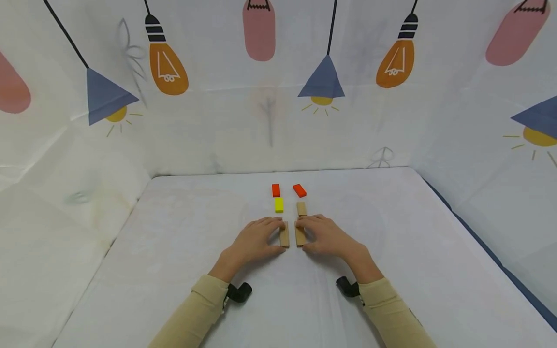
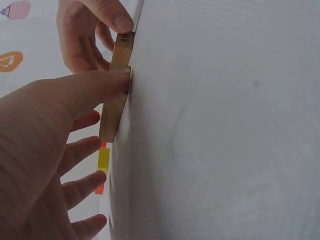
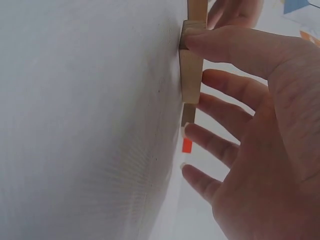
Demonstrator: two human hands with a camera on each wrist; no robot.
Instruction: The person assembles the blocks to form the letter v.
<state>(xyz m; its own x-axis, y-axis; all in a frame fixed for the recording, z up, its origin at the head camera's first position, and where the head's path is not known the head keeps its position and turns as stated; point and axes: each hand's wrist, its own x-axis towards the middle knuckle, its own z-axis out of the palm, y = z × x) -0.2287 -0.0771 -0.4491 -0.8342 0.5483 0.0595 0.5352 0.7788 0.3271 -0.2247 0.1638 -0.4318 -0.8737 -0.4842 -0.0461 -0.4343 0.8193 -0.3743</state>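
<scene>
- Head view: the left hand point(image 1: 257, 239) pinches a light-brown rectangular wooden block point(image 1: 285, 236) end to end; the right hand point(image 1: 329, 238) grips a second rectangular wooden block point(image 1: 300, 238) likewise.
- Both sit near each other, apart, on the white bench point(image 1: 417, 241); beyond are a yellow rectangular block point(image 1: 279, 205), a red rectangular block point(image 1: 276, 190) and a slanted red block point(image 1: 299, 190).
- The step in hand seems to be aligning the pair.
- The next move likely calls for small, matched shifts, sparing neighbouring blocks.

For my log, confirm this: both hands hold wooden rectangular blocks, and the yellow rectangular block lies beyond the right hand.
Wrong hand: the yellow rectangular block lies beyond the left hand, as the head view shows. The rest stands.
</scene>
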